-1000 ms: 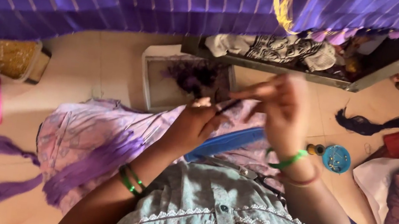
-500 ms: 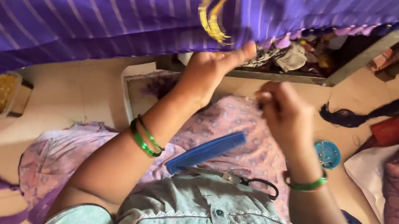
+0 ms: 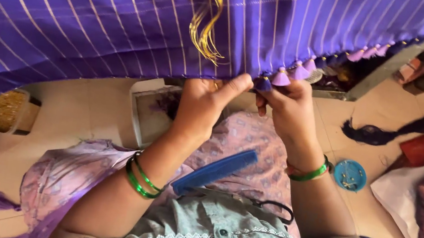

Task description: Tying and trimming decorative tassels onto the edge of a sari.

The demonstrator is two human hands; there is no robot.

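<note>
A purple striped cloth (image 3: 99, 12) hangs across the top of the view, with a row of small purple tassels (image 3: 297, 70) along its lower edge. My left hand (image 3: 203, 103) pinches the cloth's edge with thumb and fingers. My right hand (image 3: 289, 111) grips the same edge beside it, at a dark tassel (image 3: 264, 83). The two hands touch. Loose gold threads (image 3: 207, 17) dangle from the cloth just above them. Green bangles sit on both wrists.
A blue comb (image 3: 215, 171) and black scissors (image 3: 271, 206) lie on my lap over patterned lilac fabric (image 3: 63, 175). On the floor stand a white tray (image 3: 138, 108), a box of gold bits (image 3: 3, 110), a blue round lid (image 3: 350, 175) and dark thread bundles (image 3: 400, 130).
Both hands rose from my lap to the cloth's lower edge and closed on it. The view tilted up, so the cloth fills more of it.
</note>
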